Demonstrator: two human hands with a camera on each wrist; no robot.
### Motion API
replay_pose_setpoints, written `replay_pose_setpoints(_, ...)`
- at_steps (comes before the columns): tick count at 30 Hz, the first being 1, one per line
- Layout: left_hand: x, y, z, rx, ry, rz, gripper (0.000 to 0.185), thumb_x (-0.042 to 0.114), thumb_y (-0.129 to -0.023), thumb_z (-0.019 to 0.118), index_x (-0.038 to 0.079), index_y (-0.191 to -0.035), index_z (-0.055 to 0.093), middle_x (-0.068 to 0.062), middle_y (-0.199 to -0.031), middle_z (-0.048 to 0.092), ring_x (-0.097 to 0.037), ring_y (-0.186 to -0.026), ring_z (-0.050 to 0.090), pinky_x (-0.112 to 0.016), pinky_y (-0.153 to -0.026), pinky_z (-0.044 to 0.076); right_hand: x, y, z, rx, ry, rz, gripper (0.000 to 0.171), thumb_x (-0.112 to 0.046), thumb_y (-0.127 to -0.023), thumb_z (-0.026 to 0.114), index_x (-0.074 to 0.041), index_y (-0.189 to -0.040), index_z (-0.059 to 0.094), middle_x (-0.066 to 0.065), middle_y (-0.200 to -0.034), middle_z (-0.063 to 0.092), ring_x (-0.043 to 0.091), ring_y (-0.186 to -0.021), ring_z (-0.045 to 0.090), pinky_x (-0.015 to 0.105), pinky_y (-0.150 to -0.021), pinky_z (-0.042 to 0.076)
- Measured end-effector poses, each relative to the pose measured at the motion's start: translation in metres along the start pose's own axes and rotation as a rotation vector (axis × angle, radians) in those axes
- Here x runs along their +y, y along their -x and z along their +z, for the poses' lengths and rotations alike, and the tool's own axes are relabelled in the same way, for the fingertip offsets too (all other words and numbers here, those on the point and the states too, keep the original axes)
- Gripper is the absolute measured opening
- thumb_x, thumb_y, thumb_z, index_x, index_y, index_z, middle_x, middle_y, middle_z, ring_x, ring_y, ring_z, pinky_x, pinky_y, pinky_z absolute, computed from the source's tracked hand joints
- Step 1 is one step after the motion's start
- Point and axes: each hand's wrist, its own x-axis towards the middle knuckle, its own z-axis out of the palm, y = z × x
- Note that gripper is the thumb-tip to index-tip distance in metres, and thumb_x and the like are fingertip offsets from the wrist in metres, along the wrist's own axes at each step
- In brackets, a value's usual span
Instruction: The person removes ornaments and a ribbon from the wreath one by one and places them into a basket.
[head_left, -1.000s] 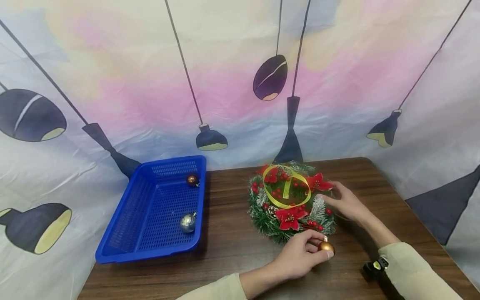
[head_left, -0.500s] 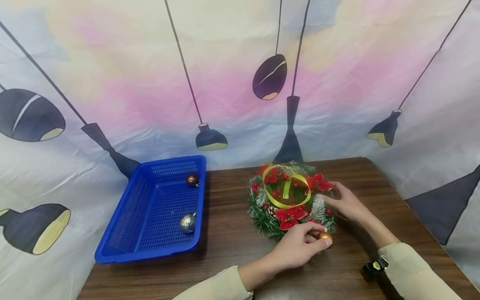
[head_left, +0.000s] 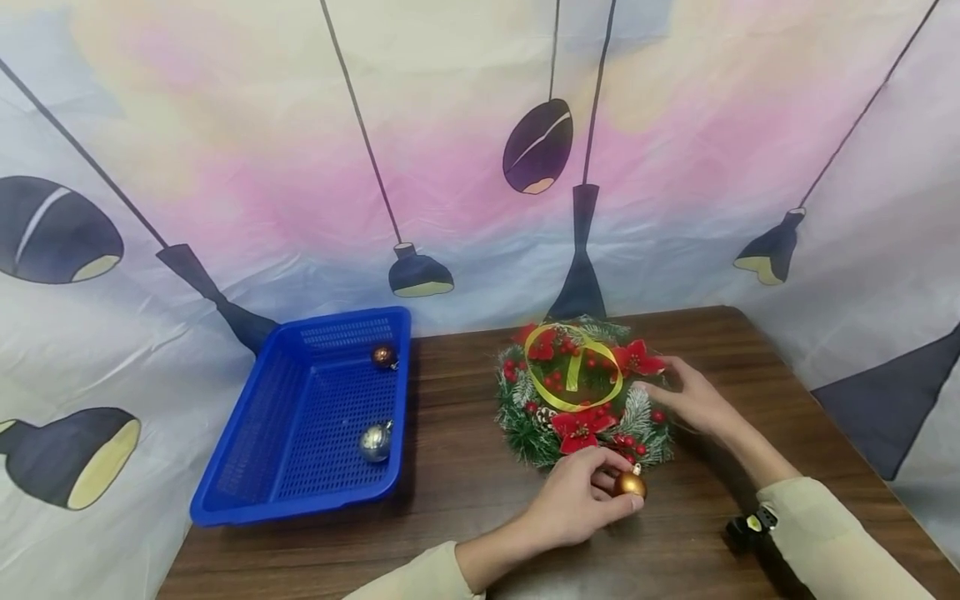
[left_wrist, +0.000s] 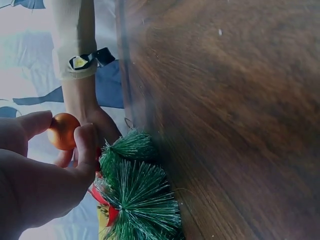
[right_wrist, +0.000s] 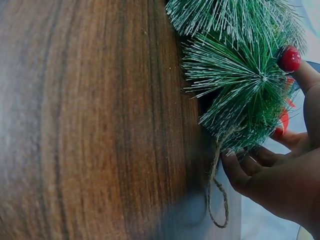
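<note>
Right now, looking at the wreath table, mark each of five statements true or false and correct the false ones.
1. The left hand pinches a gold bauble. True.
2. The blue basket holds three baubles. False: it holds two, a silver bauble and a copper bauble.
3. The right hand rests on the basket. False: it touches the wreath at its right edge.
4. A yellow ribbon loops over the wreath. True.
5. The wreath lies inside the basket. False: it lies on the wooden table, to the basket's right.
</note>
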Motion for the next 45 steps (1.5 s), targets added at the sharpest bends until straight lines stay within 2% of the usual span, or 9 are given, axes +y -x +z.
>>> replay_pose_setpoints(6, 0.005, -0.006, 0.007, -0.004, -0.026, 0.015, 0.029, 0.022, -0.095, 0.081, 0.009, -0.119, 0.073, 0.013, -0.103, 0.066, 0.006, -0.083, 0.065, -0.014, -0.074, 0.055, 0.001, -0.001, -0.002, 0.002, -0.006, 0.013, 0.086, -0.052, -0.101, 0.070, 0.004, -0.157, 0.036, 0.032, -0.160, 0.038, 0.055, -0.150, 0.031, 0.073, -0.115, 0.032)
replay_pose_setpoints(16, 0.012, -0.018, 0.013, 0.117, -0.085, 0.006, 0.025, 0.028, -0.092, 0.084, 0.015, -0.108, 0.071, 0.017, -0.090, 0.066, 0.006, -0.077, 0.064, -0.015, -0.067, 0.054, -0.002, -0.001, 0.000, -0.006, -0.021, 0.018, 0.087, -0.049, -0.100, 0.072, 0.005, -0.157, 0.035, 0.032, -0.161, 0.037, 0.055, -0.150, 0.031, 0.073, -0.114, 0.032)
replay_pose_setpoints(23, 0.012, -0.024, 0.015, 0.158, -0.104, 0.041, 0.026, 0.026, -0.091, 0.086, 0.013, -0.107, 0.071, 0.014, -0.096, 0.063, 0.005, -0.078, 0.063, -0.014, -0.071, 0.054, -0.002, -0.001, 0.000, 0.008, -0.021, 0.005, 0.084, -0.048, -0.100, 0.073, 0.005, -0.156, 0.038, 0.032, -0.159, 0.040, 0.054, -0.149, 0.032, 0.072, -0.115, 0.032)
replay_pose_setpoints(28, 0.011, -0.028, 0.016, 0.185, -0.094, 0.033, 0.027, 0.025, -0.090, 0.087, 0.013, -0.108, 0.071, 0.014, -0.094, 0.065, 0.005, -0.078, 0.064, -0.014, -0.071, 0.054, -0.001, 0.000, 0.000, 0.012, -0.025, 0.004, 0.084, -0.047, -0.100, 0.073, 0.004, -0.156, 0.039, 0.032, -0.159, 0.041, 0.054, -0.149, 0.033, 0.071, -0.115, 0.032)
replay_pose_setpoints(35, 0.010, -0.031, 0.019, 0.180, -0.043, 0.019, 0.024, 0.023, -0.090, 0.087, 0.015, -0.108, 0.072, 0.014, -0.095, 0.067, 0.004, -0.080, 0.067, -0.015, -0.072, 0.056, 0.001, 0.001, 0.000, 0.007, -0.030, 0.011, 0.085, -0.048, -0.100, 0.073, 0.004, -0.157, 0.037, 0.032, -0.160, 0.039, 0.054, -0.150, 0.031, 0.071, -0.116, 0.031)
replay_pose_setpoints(40, 0.010, -0.035, 0.016, 0.207, -0.039, 0.038, 0.022, 0.022, -0.091, 0.086, 0.015, -0.108, 0.073, 0.013, -0.094, 0.069, 0.004, -0.079, 0.067, -0.015, -0.071, 0.056, 0.003, 0.000, 0.001, 0.007, -0.033, 0.012, 0.085, -0.048, -0.100, 0.072, 0.004, -0.157, 0.037, 0.032, -0.161, 0.038, 0.055, -0.151, 0.030, 0.072, -0.116, 0.030)
replay_pose_setpoints(45, 0.012, -0.034, 0.003, 0.236, -0.035, 0.033, 0.021, 0.026, -0.093, 0.083, 0.015, -0.108, 0.074, 0.013, -0.093, 0.072, 0.002, -0.079, 0.068, -0.018, -0.070, 0.056, 0.006, -0.002, 0.001, -0.002, -0.064, 0.002, 0.084, -0.049, -0.101, 0.071, 0.003, -0.157, 0.037, 0.030, -0.162, 0.038, 0.053, -0.152, 0.029, 0.071, -0.117, 0.031)
